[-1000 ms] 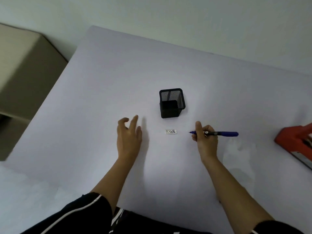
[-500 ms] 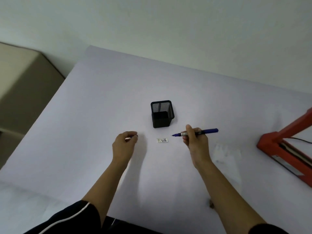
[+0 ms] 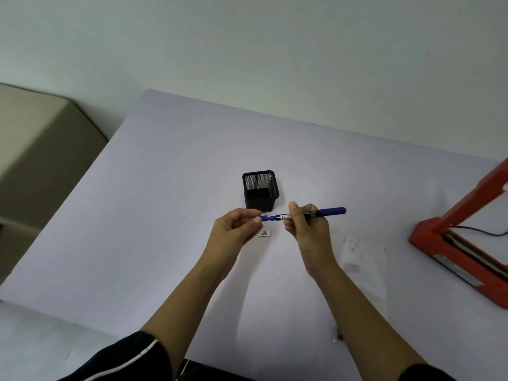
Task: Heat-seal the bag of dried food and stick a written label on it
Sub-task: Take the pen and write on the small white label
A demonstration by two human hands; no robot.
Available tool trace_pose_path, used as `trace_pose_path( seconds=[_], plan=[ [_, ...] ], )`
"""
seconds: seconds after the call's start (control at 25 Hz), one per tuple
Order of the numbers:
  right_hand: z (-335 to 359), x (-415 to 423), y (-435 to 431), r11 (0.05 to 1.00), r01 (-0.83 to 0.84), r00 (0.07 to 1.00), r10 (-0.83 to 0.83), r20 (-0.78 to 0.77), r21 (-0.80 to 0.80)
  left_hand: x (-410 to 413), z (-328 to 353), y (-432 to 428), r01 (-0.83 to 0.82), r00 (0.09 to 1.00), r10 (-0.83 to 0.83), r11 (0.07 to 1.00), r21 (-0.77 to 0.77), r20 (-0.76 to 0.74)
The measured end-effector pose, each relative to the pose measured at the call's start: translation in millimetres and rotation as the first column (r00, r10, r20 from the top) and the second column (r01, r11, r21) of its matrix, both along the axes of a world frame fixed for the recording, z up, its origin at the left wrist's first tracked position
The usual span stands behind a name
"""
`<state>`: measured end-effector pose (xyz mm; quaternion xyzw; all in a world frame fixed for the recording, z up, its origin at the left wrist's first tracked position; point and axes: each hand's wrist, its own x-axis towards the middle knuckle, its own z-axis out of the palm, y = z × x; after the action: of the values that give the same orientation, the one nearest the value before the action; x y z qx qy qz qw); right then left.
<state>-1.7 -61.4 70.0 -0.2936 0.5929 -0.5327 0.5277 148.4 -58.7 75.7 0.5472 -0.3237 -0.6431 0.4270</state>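
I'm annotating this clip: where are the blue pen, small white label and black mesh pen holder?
blue pen (image 3: 330, 211), head view, rear barrel
small white label (image 3: 263, 233), head view, centre
black mesh pen holder (image 3: 259, 200), head view, front wall

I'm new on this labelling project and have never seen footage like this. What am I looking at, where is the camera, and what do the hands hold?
There is no machine here: these are a person's two bare hands, filmed by a wide-angle camera worn on their head, looking forward and down. The right hand holds a blue pen level above the table. The left hand pinches the cap at its tip end; whether it is fully on is unclear. On the table between the hands lies a small label with writing. Behind it stands a black mesh pen cup. At the right edge sits a red heat sealer, its arm raised.
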Motion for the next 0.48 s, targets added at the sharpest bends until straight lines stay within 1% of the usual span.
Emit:
trace_pose_path(
  seconds=[0.2,0.24,0.36,0.48],
  plan=[
    [4.1,6.5,8.0,0.997,-0.071,0.997,0.071,0.021,-0.031,2.5,0.5,1.3,0.028,0.997,-0.027,1.000,-0.013,0.076],
    [5.6,7.9,7.9,0.996,-0.080,0.996,0.081,0.023,-0.032,3.6,0.5,1.3,0.024,0.997,-0.024,1.000,-0.008,0.073],
    [8.8,9.9,6.3,0.992,-0.117,0.993,0.117,0.014,-0.044,5.7,0.2,2.6,0.007,1.000,-0.007,1.000,0.026,0.002],
    [13.3,5.4,3.9,0.972,-0.225,0.974,0.225,-0.005,-0.062,4.8,-0.5,2.0,-0.013,0.997,0.019,0.996,0.085,-0.071]
  ],
)
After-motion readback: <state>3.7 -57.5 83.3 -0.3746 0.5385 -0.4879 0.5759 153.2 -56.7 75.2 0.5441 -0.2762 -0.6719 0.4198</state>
